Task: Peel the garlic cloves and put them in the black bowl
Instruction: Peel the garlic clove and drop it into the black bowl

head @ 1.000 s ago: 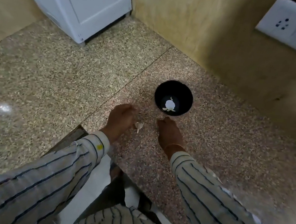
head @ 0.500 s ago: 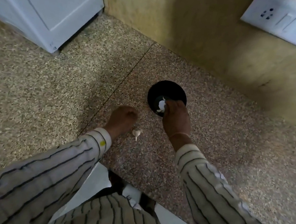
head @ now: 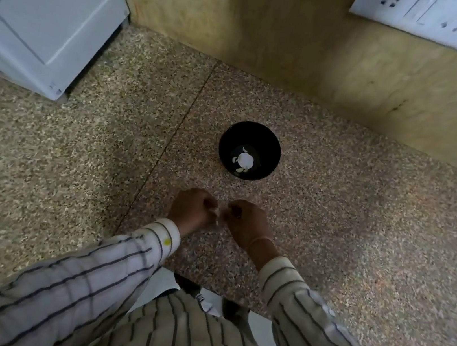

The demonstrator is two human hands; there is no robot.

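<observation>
Garlic clove, small and pale, is held between both hands just above the speckled countertop, near the black bowl but apart from it. Left hand: fingers curled, pinching the clove. Right hand: fingers curled, fingertips pinched at the clove's other side. White garlic pieces are seen lying on the bowl's bottom. Clove detail is blurred.

home kitchen | granite counter (speckled) | wall socket plate | white appliance
</observation>
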